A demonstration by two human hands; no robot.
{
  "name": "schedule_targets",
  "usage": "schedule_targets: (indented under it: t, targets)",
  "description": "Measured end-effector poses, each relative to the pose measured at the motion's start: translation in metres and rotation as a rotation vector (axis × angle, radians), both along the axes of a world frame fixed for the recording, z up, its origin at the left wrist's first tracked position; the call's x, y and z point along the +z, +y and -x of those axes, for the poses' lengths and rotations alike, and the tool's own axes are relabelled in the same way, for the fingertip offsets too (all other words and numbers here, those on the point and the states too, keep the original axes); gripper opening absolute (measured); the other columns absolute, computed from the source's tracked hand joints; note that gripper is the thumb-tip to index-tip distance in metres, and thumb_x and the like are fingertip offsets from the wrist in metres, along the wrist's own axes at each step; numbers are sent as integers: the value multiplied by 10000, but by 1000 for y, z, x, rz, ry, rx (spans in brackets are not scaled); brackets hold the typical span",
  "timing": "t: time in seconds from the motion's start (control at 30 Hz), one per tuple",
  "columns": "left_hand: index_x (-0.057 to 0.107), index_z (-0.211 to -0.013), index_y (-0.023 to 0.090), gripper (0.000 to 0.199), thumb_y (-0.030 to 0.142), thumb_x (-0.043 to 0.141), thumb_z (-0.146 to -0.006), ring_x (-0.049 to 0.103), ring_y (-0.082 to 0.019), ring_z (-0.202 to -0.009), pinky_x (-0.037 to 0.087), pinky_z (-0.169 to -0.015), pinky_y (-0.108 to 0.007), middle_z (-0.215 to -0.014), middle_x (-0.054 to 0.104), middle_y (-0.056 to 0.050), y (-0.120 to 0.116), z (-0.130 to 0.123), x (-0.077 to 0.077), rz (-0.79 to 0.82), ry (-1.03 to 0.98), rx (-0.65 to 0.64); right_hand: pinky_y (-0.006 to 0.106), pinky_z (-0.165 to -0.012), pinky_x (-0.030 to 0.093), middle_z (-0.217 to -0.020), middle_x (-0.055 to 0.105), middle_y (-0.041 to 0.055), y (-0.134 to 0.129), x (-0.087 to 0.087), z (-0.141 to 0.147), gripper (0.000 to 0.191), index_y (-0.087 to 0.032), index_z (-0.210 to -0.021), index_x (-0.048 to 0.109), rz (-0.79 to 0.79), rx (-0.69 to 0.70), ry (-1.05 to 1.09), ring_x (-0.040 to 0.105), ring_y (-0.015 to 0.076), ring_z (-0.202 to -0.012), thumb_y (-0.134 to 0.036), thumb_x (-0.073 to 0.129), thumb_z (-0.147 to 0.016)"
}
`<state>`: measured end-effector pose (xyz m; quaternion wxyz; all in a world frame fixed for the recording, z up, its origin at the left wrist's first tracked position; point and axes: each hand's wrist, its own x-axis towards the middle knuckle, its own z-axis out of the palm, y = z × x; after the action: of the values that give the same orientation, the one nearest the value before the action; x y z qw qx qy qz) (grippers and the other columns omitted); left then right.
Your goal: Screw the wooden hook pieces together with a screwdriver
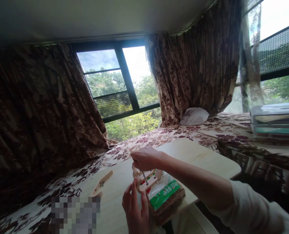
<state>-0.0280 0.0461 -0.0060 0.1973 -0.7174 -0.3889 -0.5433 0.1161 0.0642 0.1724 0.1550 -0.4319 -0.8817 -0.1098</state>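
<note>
From where I stand, the person's two hands are at work over a pale table. The right hand is closed in a fist around the top of a screwdriver, its handle hidden; the thin metal shaft slants down to a dark spot on a light wooden frame. The left hand comes up from below, fingers slightly apart, with the finger and thumb tips holding the frame's near left end.

The frame lies on a green and white packet, whose red shows through its slots. The packet in turn rests on a brown block by the table's near edge, well in from the rounded right corner. Over toward the table's left edge lies a loose wooden part, with small dark bits on and beside it. A pixelated patch hides whatever is nearer than that.

Past the table's far edge spreads a flowered cloth. A white bag sits on it against the curtain, and clear trays holding papers stand to the right. Trees show through the window.
</note>
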Motion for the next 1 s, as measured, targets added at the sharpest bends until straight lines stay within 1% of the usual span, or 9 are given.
schedule_targets:
  t: [0.13, 0.3, 0.4, 0.7, 0.9, 1.0]
  targets:
    - [312, -1383, 233, 562, 188, 497, -854, 454, -205, -1150, 348, -977, -342, -1238, 481, -88, -2, -2, 0, 22, -31, -3, 284, -543, 407, -930, 697, 99, 0, -1, 1, 213, -197, -930, 582, 6, -8, 3, 654, 229, -785, -270, 411, -826]
    - [360, -1358, 286, 497, 206, 468, -880, 454, -182, -1141, 339, -983, -327, -1214, 482, -51, -3, -6, -3, 53, -108, -12, 276, -554, 406, -903, 697, 91, 1, -4, 1, 203, -198, -909, 574, -19, -19, 21, 650, 212, -776, -268, 400, -833]
    - [360, -1361, 277, 494, 203, 464, -884, 449, -179, -1149, 337, -995, -326, -1220, 483, -54, -3, -7, -5, 61, -142, -31, 277, -545, 404, -893, 698, 89, 0, -3, 2, 206, -196, -905, 580, -24, -15, 23, 648, 216, -768, -265, 403, -825]
    - [376, -1354, 234, 486, 195, 466, -878, 458, -187, -1145, 349, -996, -330, -1228, 489, -78, -3, -7, -2, 27, -133, -52, 283, -532, 405, -877, 700, 96, -1, -4, 4, 226, -190, -907, 591, -23, -19, 23, 649, 229, -754, -262, 396, -818]
    - [321, -1377, 185, 535, 178, 475, -865, 429, -180, -1182, 343, -998, -305, -1258, 468, -93, -5, -4, 1, 30, -15, -16, 290, -558, 422, -912, 701, 105, -1, -2, 1, 244, -193, -952, 593, 0, -23, 14, 651, 236, -780, -277, 404, -825]
    - [334, -1370, 181, 509, 180, 458, -876, 433, -174, -1173, 335, -1005, -305, -1250, 475, -89, -6, -5, 1, 46, -45, -21, 288, -570, 430, -946, 699, 111, -1, -1, 2, 263, -190, -985, 597, 11, -30, 2, 650, 232, -800, -281, 403, -833]
